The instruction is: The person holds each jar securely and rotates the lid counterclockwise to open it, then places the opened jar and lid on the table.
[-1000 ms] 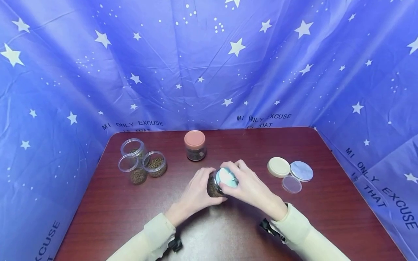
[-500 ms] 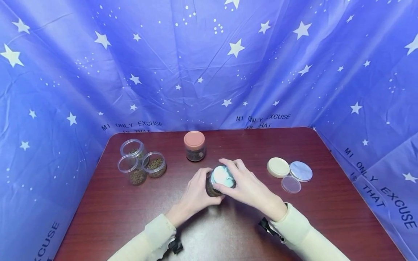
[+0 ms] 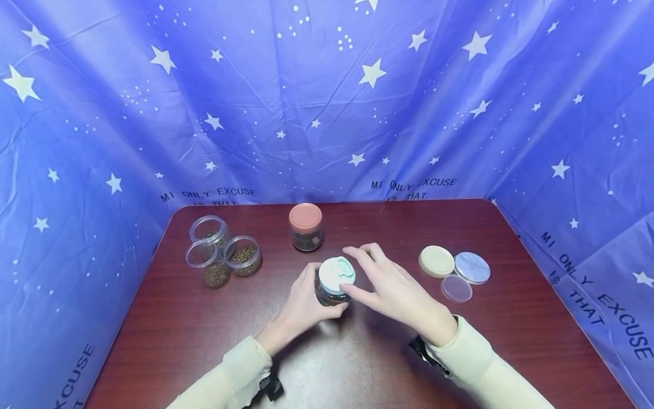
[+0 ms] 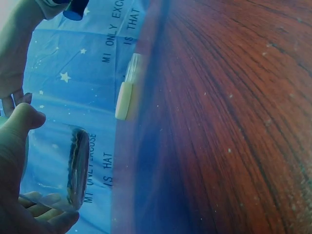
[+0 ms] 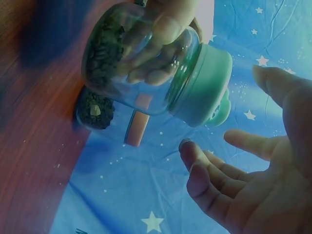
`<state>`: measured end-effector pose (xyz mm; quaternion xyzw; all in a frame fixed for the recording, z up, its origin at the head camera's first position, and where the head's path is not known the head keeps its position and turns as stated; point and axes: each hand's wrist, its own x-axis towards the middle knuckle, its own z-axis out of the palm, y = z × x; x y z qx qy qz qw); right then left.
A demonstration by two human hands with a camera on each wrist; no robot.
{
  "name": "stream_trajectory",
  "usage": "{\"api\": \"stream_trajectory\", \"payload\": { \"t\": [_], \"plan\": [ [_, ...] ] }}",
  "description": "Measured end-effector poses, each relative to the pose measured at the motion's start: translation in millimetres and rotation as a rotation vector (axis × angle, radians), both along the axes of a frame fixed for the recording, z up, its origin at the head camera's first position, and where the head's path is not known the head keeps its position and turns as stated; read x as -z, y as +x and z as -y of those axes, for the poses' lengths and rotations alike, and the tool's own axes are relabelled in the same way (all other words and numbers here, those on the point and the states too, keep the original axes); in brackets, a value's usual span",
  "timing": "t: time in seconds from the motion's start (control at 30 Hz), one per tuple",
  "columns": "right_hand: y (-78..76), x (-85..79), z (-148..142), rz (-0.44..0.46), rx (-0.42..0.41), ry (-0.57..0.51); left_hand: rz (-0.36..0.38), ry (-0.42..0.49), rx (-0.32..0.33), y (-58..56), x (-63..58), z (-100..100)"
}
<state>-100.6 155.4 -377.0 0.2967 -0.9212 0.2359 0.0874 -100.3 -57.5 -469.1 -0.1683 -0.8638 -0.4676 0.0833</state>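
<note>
A clear jar (image 5: pixel 112 73) with dark pellets in its bottom wears a mint-green lid (image 3: pixel 336 276) that has a raised loop on top. My left hand (image 3: pixel 301 304) holds the jar round its side, fingers showing through the clear wall in the right wrist view. Its base (image 4: pixel 80 168) shows against the curtain in the left wrist view. To the right of the lid, my right hand (image 3: pixel 393 289) is spread, fingers off the lid and nothing in them. The right thumb tip overlaps the lid's edge in the head view.
Behind the hands stands a jar with a pink lid (image 3: pixel 305 217). Open jars of brown pellets (image 3: pixel 244 261) cluster at the left. A cream lid (image 3: pixel 436 261), a bluish-white lid (image 3: pixel 472 267) and a clear disc (image 3: pixel 456 288) lie on the right of the table (image 3: pixel 511 341). A starry curtain encloses it.
My right hand has come off the mint-green lid, its fingers now spread. The jar in my left hand has shifted a little left, and its lid top is in fuller view.
</note>
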Motion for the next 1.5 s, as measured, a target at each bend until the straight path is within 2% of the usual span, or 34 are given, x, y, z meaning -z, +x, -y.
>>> {"api": "stream_trajectory", "payload": {
  "t": [0.3, 0.43, 0.6, 0.8, 1.0, 1.2, 1.5],
  "plan": [
    [-6.5, -12.6, 13.0, -0.23, -0.088, 0.178, -0.019, -0.024, -0.008, -0.6, -1.4, -1.0],
    [-9.6, -16.4, 23.7, -0.266, -0.101, 0.248, -0.028, -0.034, -0.005, -1.3, -2.0, -2.5],
    [-9.8, -15.8, 34.1, -0.237, -0.078, 0.305, -0.038, -0.05, 0.009, -1.8, -1.6, -3.4],
    [-9.3, -10.8, 38.5, -0.178, -0.06, 0.304, -0.014, -0.038, 0.003, 0.3, -0.6, -3.3],
    [-11.2, -9.9, 39.1, -0.116, -0.059, 0.267, 0.004, -0.036, -0.004, 0.1, 0.4, -2.4],
    [-16.2, -5.1, 37.7, -0.047, -0.07, 0.168, 0.034, -0.026, -0.022, -1.0, -2.3, -0.9],
    [-17.9, -1.3, 35.9, -0.022, -0.08, 0.104, 0.023, -0.024, -0.031, -2.3, -3.3, 1.3]
  ]
}}
